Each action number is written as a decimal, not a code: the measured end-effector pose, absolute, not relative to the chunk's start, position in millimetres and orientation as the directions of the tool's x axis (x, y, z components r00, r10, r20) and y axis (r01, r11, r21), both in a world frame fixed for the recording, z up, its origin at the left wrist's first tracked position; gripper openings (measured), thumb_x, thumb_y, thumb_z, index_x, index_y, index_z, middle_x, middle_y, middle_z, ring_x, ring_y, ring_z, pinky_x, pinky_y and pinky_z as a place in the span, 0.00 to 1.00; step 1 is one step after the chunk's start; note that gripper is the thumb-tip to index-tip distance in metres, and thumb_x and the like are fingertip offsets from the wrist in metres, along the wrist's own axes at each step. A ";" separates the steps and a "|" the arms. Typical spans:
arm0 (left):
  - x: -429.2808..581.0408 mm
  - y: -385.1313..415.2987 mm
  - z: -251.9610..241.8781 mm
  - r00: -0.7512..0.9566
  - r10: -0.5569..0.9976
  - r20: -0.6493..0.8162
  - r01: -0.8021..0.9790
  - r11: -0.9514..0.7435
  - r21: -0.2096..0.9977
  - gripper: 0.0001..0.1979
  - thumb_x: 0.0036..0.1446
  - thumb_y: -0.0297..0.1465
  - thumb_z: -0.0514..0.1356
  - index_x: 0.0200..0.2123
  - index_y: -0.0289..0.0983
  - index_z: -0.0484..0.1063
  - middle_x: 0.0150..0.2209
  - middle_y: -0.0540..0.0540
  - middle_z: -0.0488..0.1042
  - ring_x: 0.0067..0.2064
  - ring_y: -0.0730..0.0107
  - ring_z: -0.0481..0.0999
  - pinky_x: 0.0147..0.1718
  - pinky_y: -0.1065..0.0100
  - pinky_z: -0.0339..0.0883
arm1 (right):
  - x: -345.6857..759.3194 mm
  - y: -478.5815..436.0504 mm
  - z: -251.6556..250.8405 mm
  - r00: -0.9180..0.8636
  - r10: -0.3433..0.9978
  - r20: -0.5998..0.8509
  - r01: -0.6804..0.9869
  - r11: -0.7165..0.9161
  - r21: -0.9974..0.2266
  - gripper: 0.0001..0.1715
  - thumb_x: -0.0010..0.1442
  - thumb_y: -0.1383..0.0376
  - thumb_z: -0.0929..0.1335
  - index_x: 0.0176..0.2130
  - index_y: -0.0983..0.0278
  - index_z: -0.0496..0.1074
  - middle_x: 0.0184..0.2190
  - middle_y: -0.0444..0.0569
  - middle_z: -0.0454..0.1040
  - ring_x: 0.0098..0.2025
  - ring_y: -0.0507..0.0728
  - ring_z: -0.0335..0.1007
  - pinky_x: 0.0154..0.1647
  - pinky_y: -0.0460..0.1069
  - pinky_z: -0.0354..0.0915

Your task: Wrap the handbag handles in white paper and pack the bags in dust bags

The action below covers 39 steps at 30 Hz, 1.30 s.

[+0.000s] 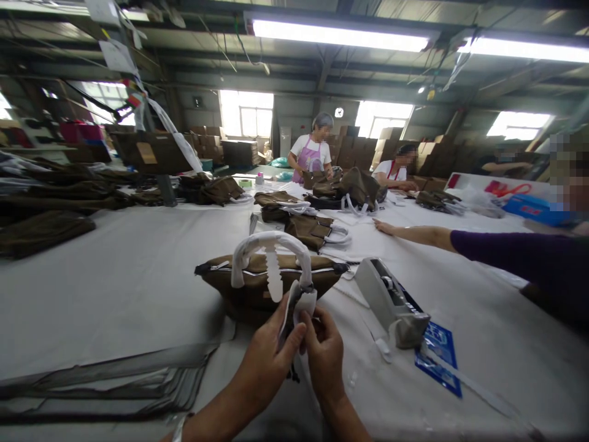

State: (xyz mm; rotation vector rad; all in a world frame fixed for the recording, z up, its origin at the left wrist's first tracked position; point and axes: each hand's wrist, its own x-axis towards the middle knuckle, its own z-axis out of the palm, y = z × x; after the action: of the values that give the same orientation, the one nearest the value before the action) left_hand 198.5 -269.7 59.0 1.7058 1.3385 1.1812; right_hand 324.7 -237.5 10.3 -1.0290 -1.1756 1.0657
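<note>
A brown handbag with a silver zip stands upright on the white-covered table before me. Its arched handle is wrapped in white, and a white notched strip hangs below the arch. At the handle's right end, my left hand is closed on a white wrapping with a dark strap inside it. My right hand pinches the same wrapping from the other side, fingertips close to my left thumb. Dark cord ends dangle beneath the hands. The fingers partly hide what they grip.
Right of the bag are a grey tape dispenser and a blue packet. Grey folded sheets lie at front left. More brown bags sit behind. A co-worker's arm reaches in from the right; other people work farther back.
</note>
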 end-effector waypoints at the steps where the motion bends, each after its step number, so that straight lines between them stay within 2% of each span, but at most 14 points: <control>1: 197.4 -268.7 58.0 0.062 0.960 0.273 0.416 -0.274 0.867 0.30 0.69 0.38 0.52 0.70 0.35 0.54 0.68 0.38 0.61 0.69 0.55 0.61 0.67 0.55 0.54 | 323.6 -237.8 10.9 0.067 0.979 0.194 -0.093 0.200 -0.975 0.22 0.61 0.49 0.71 0.42 0.64 0.72 0.25 0.43 0.70 0.21 0.51 0.62 0.19 0.46 0.61; 4: 192.2 -265.3 52.6 0.075 0.942 0.327 0.558 -0.311 0.770 0.28 0.69 0.35 0.49 0.70 0.34 0.53 0.67 0.37 0.63 0.68 0.57 0.62 0.67 0.53 0.55 | 325.0 -235.8 14.6 -0.005 0.977 0.211 -0.065 0.210 -0.975 0.21 0.61 0.49 0.71 0.31 0.63 0.69 0.21 0.41 0.66 0.18 0.50 0.61 0.18 0.45 0.58; 8: 193.0 -266.1 44.6 0.082 0.928 0.364 0.728 -0.306 0.613 0.30 0.67 0.29 0.47 0.72 0.34 0.49 0.65 0.35 0.65 0.65 0.52 0.67 0.59 0.54 0.68 | 324.4 -228.6 18.1 0.060 0.972 0.227 0.050 0.224 -0.973 0.28 0.63 0.47 0.68 0.22 0.62 0.63 0.15 0.39 0.59 0.17 0.49 0.56 0.19 0.46 0.54; 13: 205.5 -271.3 37.9 0.037 0.893 0.448 0.870 -0.249 0.426 0.29 0.70 0.30 0.46 0.72 0.37 0.50 0.63 0.36 0.67 0.59 0.53 0.73 0.50 0.58 0.76 | 315.5 -224.6 20.1 0.178 0.943 0.283 0.093 0.270 -0.958 0.29 0.63 0.46 0.67 0.22 0.62 0.61 0.19 0.40 0.59 0.23 0.50 0.55 0.24 0.46 0.56; 19: 207.9 -271.4 37.0 0.108 0.871 0.479 0.904 -0.287 0.317 0.32 0.69 0.37 0.51 0.72 0.40 0.46 0.62 0.33 0.67 0.60 0.48 0.71 0.50 0.52 0.75 | 324.2 -230.6 27.5 0.068 0.923 0.378 0.153 0.365 -0.918 0.28 0.67 0.48 0.64 0.24 0.63 0.65 0.22 0.43 0.64 0.27 0.52 0.59 0.29 0.46 0.58; 22: 205.6 -275.1 41.3 0.119 0.899 0.422 0.861 -0.305 0.407 0.35 0.66 0.37 0.55 0.72 0.39 0.46 0.64 0.31 0.65 0.63 0.43 0.68 0.54 0.45 0.71 | 330.6 -232.1 29.5 0.017 0.921 0.389 0.184 0.380 -0.907 0.27 0.66 0.48 0.64 0.24 0.63 0.65 0.23 0.43 0.64 0.27 0.52 0.59 0.28 0.47 0.57; 24: 201.0 -277.7 47.3 0.145 0.926 0.348 0.735 -0.336 0.589 0.36 0.65 0.38 0.57 0.72 0.39 0.49 0.68 0.33 0.60 0.67 0.44 0.62 0.61 0.43 0.63 | 333.9 -231.2 30.3 0.016 0.943 0.333 0.176 0.325 -0.929 0.27 0.64 0.48 0.67 0.23 0.63 0.64 0.22 0.42 0.61 0.26 0.51 0.57 0.27 0.46 0.56; 26: 194.6 -278.1 54.4 0.130 0.960 0.248 0.478 -0.280 0.833 0.34 0.65 0.41 0.57 0.71 0.40 0.52 0.69 0.37 0.58 0.70 0.48 0.58 0.65 0.46 0.57 | 336.6 -229.1 31.3 -0.015 0.966 0.259 0.119 0.259 -0.958 0.27 0.64 0.48 0.67 0.23 0.63 0.64 0.20 0.41 0.61 0.24 0.51 0.58 0.25 0.46 0.56; 28: 188.7 -275.2 59.8 0.060 0.991 0.122 0.148 -0.129 0.980 0.33 0.65 0.44 0.56 0.69 0.39 0.56 0.66 0.38 0.64 0.68 0.49 0.62 0.64 0.49 0.60 | 337.9 -227.3 32.5 -0.071 0.972 0.225 0.066 0.230 -0.971 0.27 0.65 0.48 0.66 0.23 0.63 0.65 0.19 0.41 0.62 0.23 0.51 0.60 0.25 0.46 0.57; 30: 185.9 -270.2 61.4 0.030 1.000 -0.008 -0.084 0.010 0.996 0.32 0.63 0.45 0.60 0.65 0.35 0.63 0.59 0.36 0.73 0.63 0.47 0.70 0.59 0.52 0.66 | 337.2 -226.8 34.1 -0.096 0.967 0.234 0.055 0.240 -0.969 0.27 0.66 0.48 0.66 0.24 0.64 0.67 0.19 0.42 0.64 0.23 0.51 0.62 0.25 0.46 0.57; 32: 186.8 -265.5 60.2 0.080 0.993 -0.084 -0.170 0.097 0.981 0.30 0.58 0.44 0.66 0.57 0.32 0.70 0.53 0.36 0.77 0.57 0.46 0.75 0.55 0.54 0.69 | 335.8 -227.8 36.8 -0.091 0.957 0.277 0.107 0.286 -0.952 0.26 0.66 0.50 0.67 0.23 0.64 0.67 0.20 0.42 0.64 0.24 0.51 0.62 0.26 0.46 0.57; 35: 190.8 -262.1 58.7 0.142 0.980 -0.139 -0.180 0.164 0.970 0.26 0.56 0.42 0.67 0.53 0.32 0.73 0.49 0.38 0.80 0.53 0.49 0.77 0.52 0.58 0.71 | 342.6 -228.5 44.8 -0.138 0.926 0.352 0.236 0.375 -0.896 0.25 0.67 0.53 0.66 0.24 0.64 0.70 0.23 0.44 0.69 0.26 0.52 0.64 0.28 0.47 0.59; 37: 191.9 -261.3 59.4 0.122 0.980 -0.155 -0.152 0.173 0.973 0.25 0.56 0.42 0.68 0.52 0.33 0.74 0.49 0.40 0.80 0.53 0.50 0.77 0.50 0.60 0.71 | 362.2 -224.6 53.0 -0.172 0.897 0.407 0.306 0.441 -0.844 0.20 0.68 0.55 0.65 0.31 0.63 0.77 0.29 0.47 0.75 0.30 0.54 0.69 0.33 0.47 0.63; 39: 190.9 -260.0 60.3 0.079 0.980 -0.182 -0.113 0.190 0.975 0.26 0.53 0.43 0.69 0.50 0.34 0.75 0.47 0.40 0.81 0.52 0.49 0.78 0.48 0.61 0.72 | 397.8 -215.1 61.5 -0.091 0.874 0.478 0.400 0.471 -0.786 0.16 0.68 0.56 0.65 0.41 0.61 0.80 0.37 0.49 0.79 0.36 0.57 0.74 0.41 0.49 0.67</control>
State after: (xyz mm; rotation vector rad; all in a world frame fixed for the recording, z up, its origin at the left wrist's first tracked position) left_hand 190.9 -260.0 60.3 1.0164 1.1553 1.0769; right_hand 397.8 -215.1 61.5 -1.1031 -1.6933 0.5770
